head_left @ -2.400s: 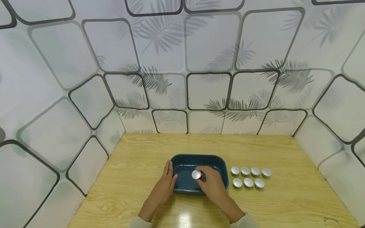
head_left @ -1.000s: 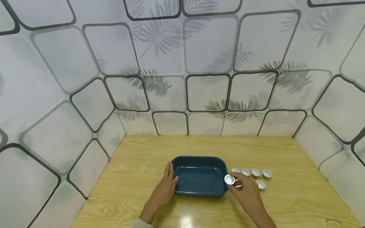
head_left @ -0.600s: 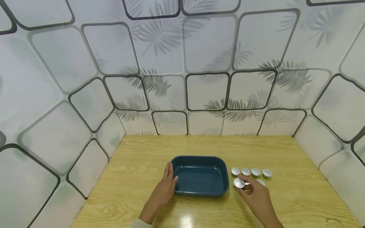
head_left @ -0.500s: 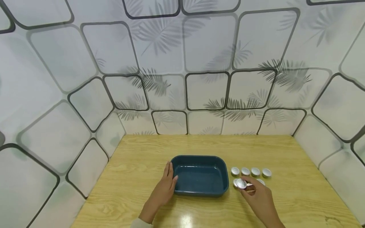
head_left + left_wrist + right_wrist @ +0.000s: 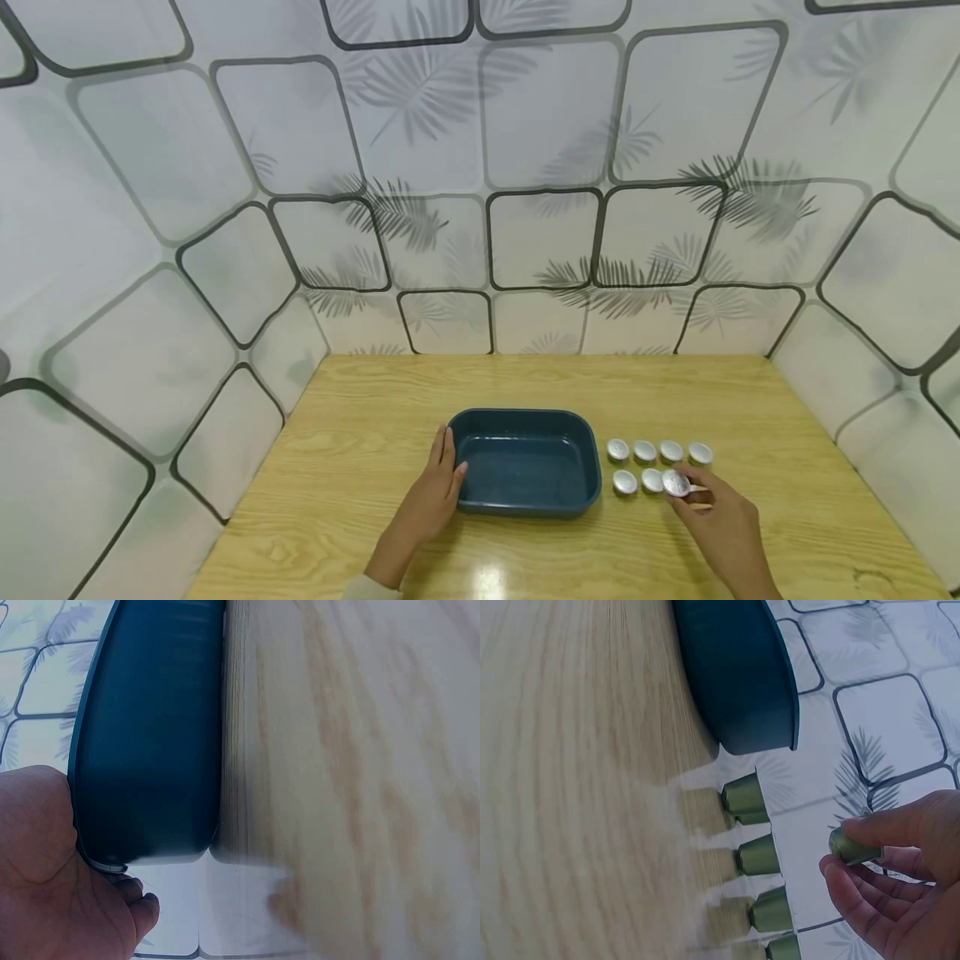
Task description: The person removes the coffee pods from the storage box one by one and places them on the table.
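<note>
My left hand [image 5: 431, 492] holds the left end of a dark teal, deep rectangular dish [image 5: 573, 500], with the thumb over the rim and the fingers along the outer wall. In the left wrist view the palm lies close to the dish's end wall [image 5: 150, 735]. Between thumb and fingertips, my right hand [image 5: 716, 521] pinches a coffee capsule [image 5: 853, 847] with a green body and silver lid. The lid faces the head camera, above the right end of the front row of capsules [image 5: 624, 482]. Part of that row is hidden by the hand.
A back row of several like capsules [image 5: 644, 451] stands lid up, right of the dish. In the right wrist view, green capsule sides [image 5: 759, 856] show in line on the wooden table [image 5: 360, 425]. Patterned wall covering [image 5: 547, 242] encloses the table's back and sides.
My right hand has gone from over the dish, past its right rim, to the right along the front row, keeping the capsule pinched. My left hand and the dish have stayed in place.
</note>
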